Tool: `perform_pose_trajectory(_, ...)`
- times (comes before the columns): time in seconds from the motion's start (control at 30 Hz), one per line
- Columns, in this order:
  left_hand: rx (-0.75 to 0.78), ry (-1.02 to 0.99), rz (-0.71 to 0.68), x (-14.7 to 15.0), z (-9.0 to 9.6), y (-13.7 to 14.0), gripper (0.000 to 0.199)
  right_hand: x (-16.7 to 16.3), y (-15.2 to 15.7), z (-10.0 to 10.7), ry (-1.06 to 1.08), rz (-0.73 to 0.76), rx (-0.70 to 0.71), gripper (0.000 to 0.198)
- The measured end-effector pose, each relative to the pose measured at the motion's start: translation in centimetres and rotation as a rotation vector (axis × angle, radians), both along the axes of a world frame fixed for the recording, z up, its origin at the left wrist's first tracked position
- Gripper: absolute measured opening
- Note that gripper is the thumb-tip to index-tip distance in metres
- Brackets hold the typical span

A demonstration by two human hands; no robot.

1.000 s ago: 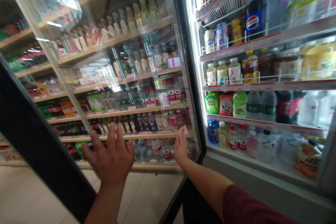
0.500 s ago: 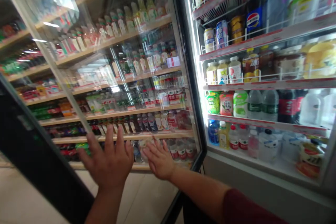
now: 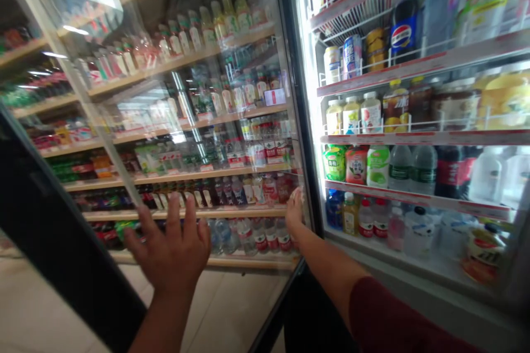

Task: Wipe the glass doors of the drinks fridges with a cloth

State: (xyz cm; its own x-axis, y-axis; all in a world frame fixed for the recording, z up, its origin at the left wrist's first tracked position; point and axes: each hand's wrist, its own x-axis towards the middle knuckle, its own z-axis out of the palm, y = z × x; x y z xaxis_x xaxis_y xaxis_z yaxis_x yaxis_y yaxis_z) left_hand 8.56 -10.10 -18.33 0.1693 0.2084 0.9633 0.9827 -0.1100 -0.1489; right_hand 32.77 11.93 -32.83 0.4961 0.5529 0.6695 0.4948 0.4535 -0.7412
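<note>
My left hand (image 3: 171,251) is raised at the glass door (image 3: 236,298), palm toward the pane and fingers spread. It holds nothing, and seems to rest flat on the glass. Toward the door's right edge, close to the dark frame (image 3: 304,138), is my right hand (image 3: 293,214). It points upward and is seen from the side at the pane; its fingers are smeared and partly hidden, so I cannot tell their shape. The door is swung open from the lit drinks cooler.
At right, the cooler's wire-fronted shelves (image 3: 381,190) carry several bottles, cans and jugs, among them a cola bottle (image 3: 403,25). Wooden shelves (image 3: 199,175) full of bottled drinks show through or in the glass. A dark door frame (image 3: 62,231) slants across the left, above pale floor tiles (image 3: 25,298).
My right hand has moved right and upward across the glass, from beside my left hand to near the frame. My left hand has stayed almost in place.
</note>
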Motion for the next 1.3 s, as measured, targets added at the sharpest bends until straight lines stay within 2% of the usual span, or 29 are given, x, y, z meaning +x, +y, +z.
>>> perform_pose_trajectory(0.07,0.014,0.016,0.009,0.0,0.0,0.0,0.077,0.9,0.3,-0.2,0.053,-0.050,-0.020,0.043)
perform_pose_trajectory(0.13,0.045,0.025,0.014,0.0,0.0,0.1,0.076,1.2,0.5,0.6,0.080,-0.075,-0.025,0.043)
perform_pose_trajectory(0.3,0.061,0.004,0.000,0.0,-0.1,0.5,0.072,-0.9,0.1,5.2,-0.016,-0.013,0.037,0.043)
perform_pose_trajectory(0.43,0.037,-0.040,-0.047,0.0,-0.2,0.6,0.072,-4.7,-3.0,8.1,-0.210,0.133,0.114,0.058)
perform_pose_trajectory(0.57,0.025,-0.001,-0.015,-0.1,-0.1,0.4,0.078,-8.0,-7.9,9.3,-0.562,0.280,0.253,0.061)
perform_pose_trajectory(0.67,0.033,0.010,-0.006,-0.1,-0.1,0.3,0.078,-9.1,-10.7,10.2,-0.765,0.294,0.334,0.058)
perform_pose_trajectory(0.77,0.055,0.021,0.000,-0.1,-0.1,0.4,0.078,-9.3,-11.5,12.4,-0.808,0.273,0.355,0.057)
perform_pose_trajectory(0.87,0.071,0.030,0.007,-0.1,-0.1,0.5,0.077,-8.7,-10.4,15.6,-0.733,0.253,0.335,0.057)
perform_pose_trajectory(0.97,0.056,0.001,-0.006,0.1,-0.1,0.4,0.071,-7.5,-8.1,18.7,-0.586,0.246,0.283,0.059)
perform_pose_trajectory(1.07,0.051,-0.044,-0.032,0.3,0.0,0.3,0.065,-6.0,-5.1,20.5,-0.422,0.245,0.226,0.060)
perform_pose_trajectory(1.17,0.047,-0.044,-0.031,0.3,-0.1,0.2,0.066,-4.1,-2.1,20.6,-0.258,0.243,0.171,0.061)
perform_pose_trajectory(1.3,0.031,0.006,-0.014,0.0,-0.2,0.2,0.071,-1.5,0.6,18.5,-0.104,0.222,0.092,0.062)
